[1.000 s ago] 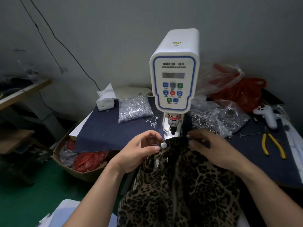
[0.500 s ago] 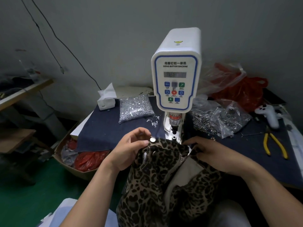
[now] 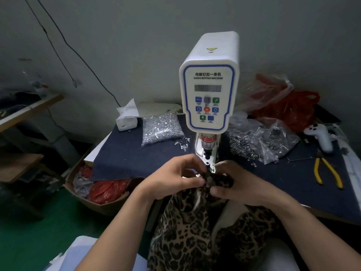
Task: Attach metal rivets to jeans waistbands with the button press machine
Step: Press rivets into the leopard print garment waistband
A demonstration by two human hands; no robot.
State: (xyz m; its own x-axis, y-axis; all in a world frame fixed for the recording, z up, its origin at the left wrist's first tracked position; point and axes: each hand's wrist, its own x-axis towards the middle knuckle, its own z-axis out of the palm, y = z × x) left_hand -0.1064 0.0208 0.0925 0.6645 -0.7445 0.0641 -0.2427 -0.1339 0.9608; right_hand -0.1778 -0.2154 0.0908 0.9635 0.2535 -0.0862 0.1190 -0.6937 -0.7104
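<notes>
**Both hands bunch the leopard waistband in front of the press**

While the white button machine (image 3: 210,89) stands upright at the middle of the table (image 3: 293,184), both hands work just in front of its base. The left hand (image 3: 173,178) has its fingers curled around the top edge of the leopard-print trousers (image 3: 195,231), pinching the cloth. The right hand (image 3: 238,184) grips the same edge from the other side, so the waistband is bunched between them. A small round metal button (image 3: 209,179) shows on the cloth between the fingertips, just below the machine's die. The trousers hang down off the table edge toward the person's lap. Left of the machine lies a clear bag of silver rivets (image 3: 161,128), with a tissue box (image 3: 127,118) beside it. To the right sit more bags of metal parts (image 3: 259,141), a red plastic bag (image 3: 293,108) and yellow-handled pliers (image 3: 328,173).
</notes>
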